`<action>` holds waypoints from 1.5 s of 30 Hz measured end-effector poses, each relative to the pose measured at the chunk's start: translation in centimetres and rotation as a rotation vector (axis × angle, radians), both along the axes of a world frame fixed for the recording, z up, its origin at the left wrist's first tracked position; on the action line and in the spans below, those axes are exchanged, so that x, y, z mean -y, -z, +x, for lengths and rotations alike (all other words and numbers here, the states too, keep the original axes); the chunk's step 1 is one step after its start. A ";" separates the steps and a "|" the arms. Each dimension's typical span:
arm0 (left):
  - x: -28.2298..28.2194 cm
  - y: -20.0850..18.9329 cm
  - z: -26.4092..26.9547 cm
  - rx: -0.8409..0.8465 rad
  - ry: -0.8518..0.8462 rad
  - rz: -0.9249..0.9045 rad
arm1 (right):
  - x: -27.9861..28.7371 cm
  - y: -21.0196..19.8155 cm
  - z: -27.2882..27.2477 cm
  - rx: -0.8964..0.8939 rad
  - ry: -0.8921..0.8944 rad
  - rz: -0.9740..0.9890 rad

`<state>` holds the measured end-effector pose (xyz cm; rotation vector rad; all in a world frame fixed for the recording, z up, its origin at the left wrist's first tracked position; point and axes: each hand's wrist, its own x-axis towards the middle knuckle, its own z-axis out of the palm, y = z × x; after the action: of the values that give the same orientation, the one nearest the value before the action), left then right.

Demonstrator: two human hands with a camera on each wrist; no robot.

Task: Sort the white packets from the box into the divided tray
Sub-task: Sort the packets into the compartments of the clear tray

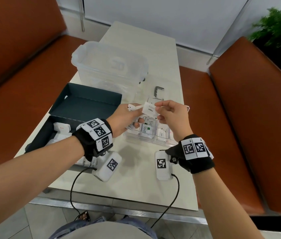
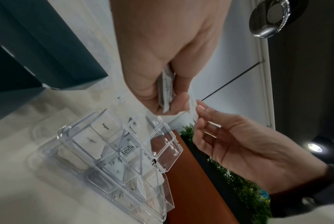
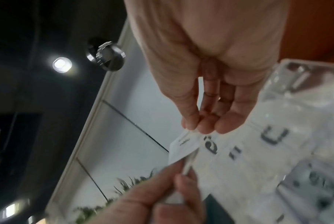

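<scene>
Over the clear divided tray (image 1: 160,143) (image 2: 66,133), which holds white packets in several compartments, my hands meet. My left hand (image 1: 137,109) (image 2: 173,104) (image 3: 173,181) grips a small stack of white packets (image 2: 167,87). One white packet (image 1: 149,109) (image 3: 183,149) (image 2: 192,104) sticks out from that hand, and my right hand (image 1: 157,107) (image 3: 200,128) (image 2: 198,106) pinches its far edge between thumb and fingertips. The dark box (image 1: 37,144) at the left front holds more white packets (image 1: 62,129).
The box's dark lid (image 1: 88,100) lies open behind it. A clear plastic tub (image 1: 110,64) stands at the back of the pale table (image 1: 136,178), with a grey clip (image 1: 158,91) beside it. Orange benches (image 1: 239,126) flank the table; a plant (image 1: 277,26) is far right.
</scene>
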<state>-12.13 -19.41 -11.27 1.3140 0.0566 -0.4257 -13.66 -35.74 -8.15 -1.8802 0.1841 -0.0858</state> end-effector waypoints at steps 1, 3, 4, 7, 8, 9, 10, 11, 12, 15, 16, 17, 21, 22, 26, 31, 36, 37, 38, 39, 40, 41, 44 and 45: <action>-0.1 -0.1 0.0 0.011 -0.003 -0.012 | 0.2 0.2 0.1 0.041 0.024 -0.133; -0.2 0.0 0.1 0.026 0.024 -0.017 | 0.5 0.3 0.4 0.106 0.052 -0.292; -0.3 0.0 0.1 0.041 0.052 -0.003 | 0.5 0.3 0.5 0.125 0.051 -0.332; -0.5 0.2 0.1 0.098 0.110 0.109 | 0.4 0.2 0.5 0.163 0.018 -0.408; -0.4 0.3 0.1 0.114 0.117 0.137 | 0.3 0.1 0.5 0.166 0.003 -0.402; -0.3 0.3 0.1 0.127 0.121 0.148 | 0.1 0.0 0.4 0.163 -0.014 -0.386; -0.3 0.3 0.0 0.139 0.121 0.145 | -0.1 0.0 0.3 0.161 -0.032 -0.371; -0.2 0.2 0.0 0.147 0.122 0.136 | -0.3 0.0 0.2 0.162 -0.048 -0.367; -0.1 0.1 0.0 0.152 0.126 0.128 | -0.4 -0.1 0.1 0.165 -0.060 -0.370; -0.1 -0.1 -0.1 0.154 0.147 0.126 | -0.5 -0.1 0.0 0.170 -0.079 -0.374; -0.1 -0.1 -0.2 0.151 0.150 0.140 | -0.4 -0.1 -0.1 0.166 -0.090 -0.374; -0.2 -0.2 -0.2 0.153 0.153 0.161 | -0.2 -0.1 -0.1 0.161 -0.105 -0.383; -0.3 -0.5 -0.4 0.212 0.223 0.300 | 0.2 -0.4 0.1 0.159 -0.187 -0.503; -0.3 -0.7 -0.3 0.226 0.245 0.336 | 0.3 -0.6 0.2 0.161 -0.217 -0.528; 0.3 -1.6 0.0 0.255 0.268 0.430 | 0.4 -1.3 0.7 0.127 -0.351 -0.610; 0.6 -2.1 0.6 0.244 0.171 0.409 | 2.5 -0.6 2.0 0.032 -0.157 -0.416; 0.1 -1.9 0.9 0.222 0.120 0.388 | 5.2 3.2 3.1 -0.252 0.100 -0.395; 0.0 -1.8 0.9 0.220 0.117 0.390 | 5.3 4.0 3.1 -0.279 0.106 -0.444; -0.1 -1.7 0.8 0.218 0.115 0.391 | 5.2 4.7 3.1 -0.296 0.110 -0.480; -0.1 -1.6 0.7 0.217 0.113 0.390 | 5.0 5.2 3.1 -0.308 0.117 -0.503; -0.1 -1.5 0.6 0.215 0.113 0.389 | 4.8 5.7 3.1 -0.316 0.130 -0.519; -0.1 -1.4 0.5 0.214 0.113 0.391 | 4.5 5.9 3.1 -0.324 0.149 -0.540; -0.1 -1.3 0.4 0.218 0.118 0.397 | 4.1 6.6 3.1 -0.335 0.173 -0.597; -0.1 -1.3 0.4 0.219 0.119 0.399 | 4.0 6.8 3.1 -0.340 0.160 -0.599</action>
<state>-11.72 -19.31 -9.93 1.7567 -0.1273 -0.3802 -10.55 -39.76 -14.97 -2.4671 0.5949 0.0813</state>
